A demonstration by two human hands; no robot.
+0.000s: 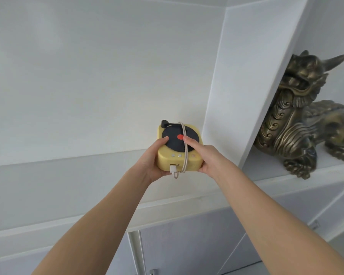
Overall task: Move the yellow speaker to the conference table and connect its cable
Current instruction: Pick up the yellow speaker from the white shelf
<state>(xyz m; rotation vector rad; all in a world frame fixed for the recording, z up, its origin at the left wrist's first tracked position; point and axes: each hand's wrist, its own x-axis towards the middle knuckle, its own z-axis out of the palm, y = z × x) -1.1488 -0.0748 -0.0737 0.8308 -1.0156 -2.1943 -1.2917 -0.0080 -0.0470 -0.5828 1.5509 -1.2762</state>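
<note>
Bright, even, soft daylight — faint shadows, no glare; sharp centre, wide-angle bending of shelf [266,181] edges.

Shelf [68,185]: white board, running from left edge to right edge of frame, split by a white upright divider [236,96].
- Right compartment: bronze beast figure [298,120], standing upright on the board.
- Left compartment, centre frame: yellow speaker [165,159], possibly lifted clear of the board.

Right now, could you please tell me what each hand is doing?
Left hand: grips the yellow speaker by its left side.
Right hand: grips its right side, thumb on top.
</note>
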